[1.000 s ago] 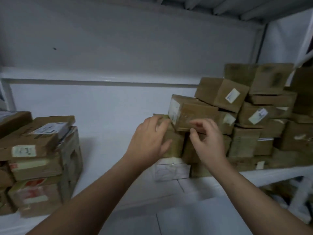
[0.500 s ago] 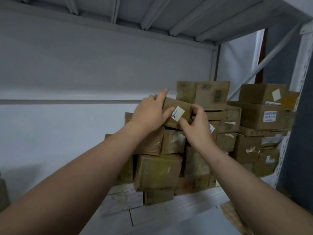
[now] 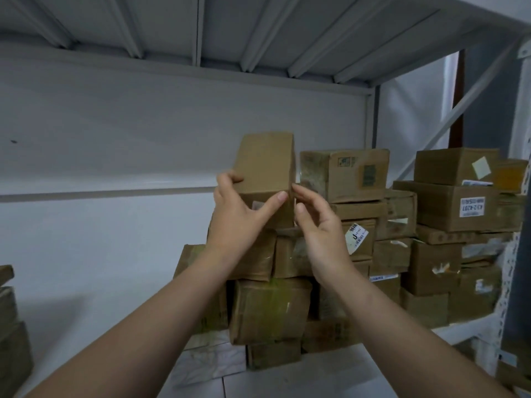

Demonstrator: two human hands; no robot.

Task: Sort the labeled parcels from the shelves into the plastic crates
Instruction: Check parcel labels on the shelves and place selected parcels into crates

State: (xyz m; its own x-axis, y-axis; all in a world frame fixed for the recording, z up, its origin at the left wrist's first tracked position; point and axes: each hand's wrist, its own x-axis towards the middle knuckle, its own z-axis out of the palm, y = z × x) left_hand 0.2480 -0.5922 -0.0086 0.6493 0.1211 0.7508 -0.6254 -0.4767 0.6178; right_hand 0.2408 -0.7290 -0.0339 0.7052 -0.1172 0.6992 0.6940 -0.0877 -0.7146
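A small brown cardboard parcel [image 3: 265, 165] is held up, tilted on end, above the stack of parcels [image 3: 359, 239] on the shelf. My left hand [image 3: 241, 216] grips its lower left side, thumb across the front and fingers round the back. A label on its lower face is partly hidden by that thumb. My right hand [image 3: 319, 228] is at the parcel's lower right edge, fingertips touching it with fingers loosely bent. No plastic crate is in view.
The white shelf board [image 3: 287, 377] carries the stack at centre and right. More brown parcels [image 3: 11, 326] sit at the left edge. A white upright post [image 3: 514, 254] stands at the right. The shelf above [image 3: 258, 33] hangs low overhead.
The parcel has been lifted off the stack and turned upright. The left hand's grip has shifted to its lower side; the right hand has loosened to fingertips at the edge.
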